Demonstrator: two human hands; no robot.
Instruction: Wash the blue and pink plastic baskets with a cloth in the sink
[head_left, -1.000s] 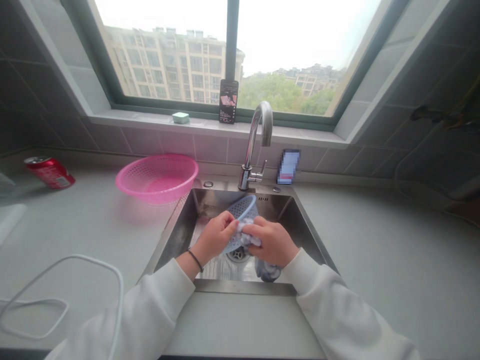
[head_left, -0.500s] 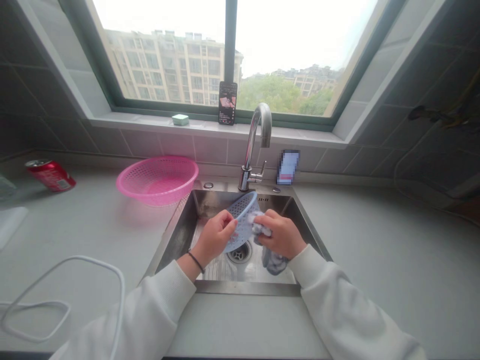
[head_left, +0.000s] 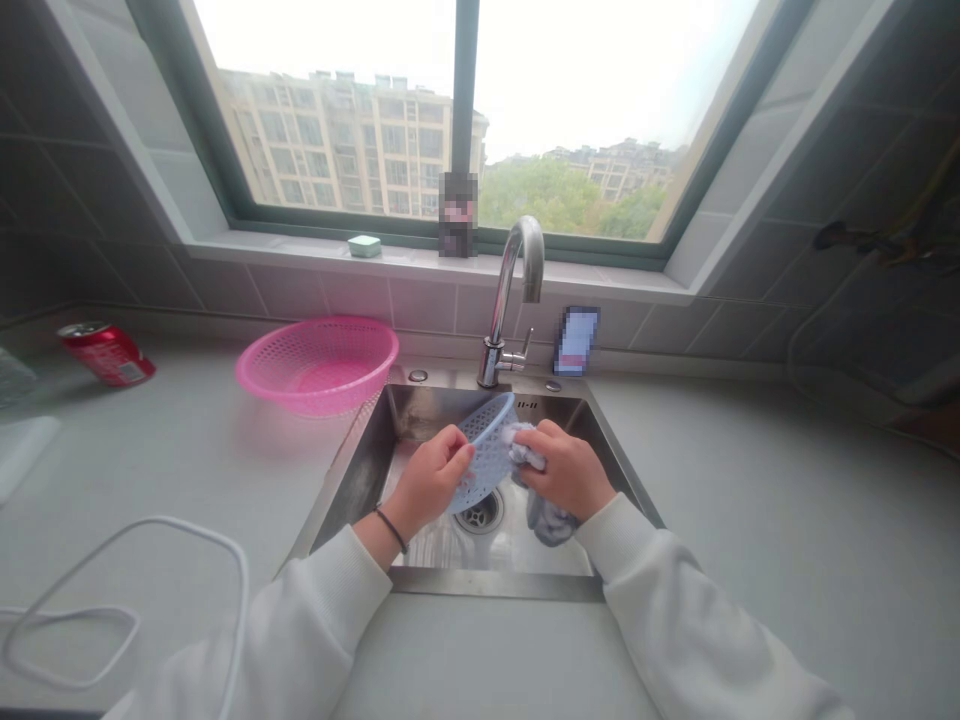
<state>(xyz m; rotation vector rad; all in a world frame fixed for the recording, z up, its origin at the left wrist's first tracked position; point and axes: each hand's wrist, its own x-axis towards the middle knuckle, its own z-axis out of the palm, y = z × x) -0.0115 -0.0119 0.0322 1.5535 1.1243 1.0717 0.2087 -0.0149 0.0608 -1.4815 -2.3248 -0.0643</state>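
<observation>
Over the steel sink point(head_left: 358, 470), a blue plastic strainer point(head_left: 489, 462) tilts above the drain point(head_left: 478, 513). The left hand point(head_left: 431, 475) has its grip clamped on the strainer's edge. The right hand point(head_left: 568, 472) has its grip clamped on a grey cloth point(head_left: 550, 520), pressing it against the strainer.

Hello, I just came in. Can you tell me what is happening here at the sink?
A person stands at a stainless steel sink. Their left hand grips a pale blue perforated plastic strainer, tilted above the drain. Their right hand presses a crumpled grey-blue cloth against the strainer. Behind the sink stands a chrome faucet, and a pink mesh basket sits on the counter to the left.
</observation>
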